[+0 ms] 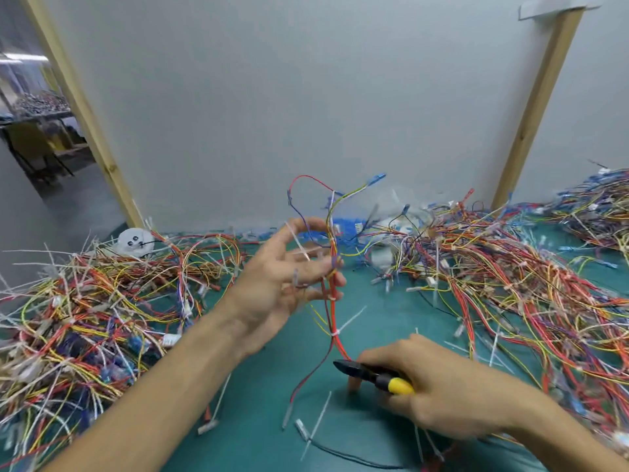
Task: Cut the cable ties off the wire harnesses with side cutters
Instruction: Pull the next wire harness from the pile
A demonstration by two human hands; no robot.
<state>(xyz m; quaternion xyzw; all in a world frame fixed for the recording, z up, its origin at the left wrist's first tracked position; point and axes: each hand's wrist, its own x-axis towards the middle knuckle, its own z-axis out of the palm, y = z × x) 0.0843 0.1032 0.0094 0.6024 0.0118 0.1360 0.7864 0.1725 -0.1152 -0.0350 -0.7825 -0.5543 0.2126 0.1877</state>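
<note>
The left hand [272, 277] is raised above the bench [258, 434], its fingertips pinching a wire harness [333, 311] of red, yellow and purple wires that stands upright, its top ends looping above the fingers and its lower wires trailing down to the bench. A white cable tie [335, 333] still binds the harness just below the left hand. The right hand [439, 386] rests low on the bench, clenched around the yellow-handled side cutters [374, 374], whose dark tip points left and lies just beside the harness's red wires. Cut cable ties [320, 420] lie scattered on the green bench surface. A pile of harnesses [85, 301] sits to the left and a larger heap [510, 267] to the right.
</note>
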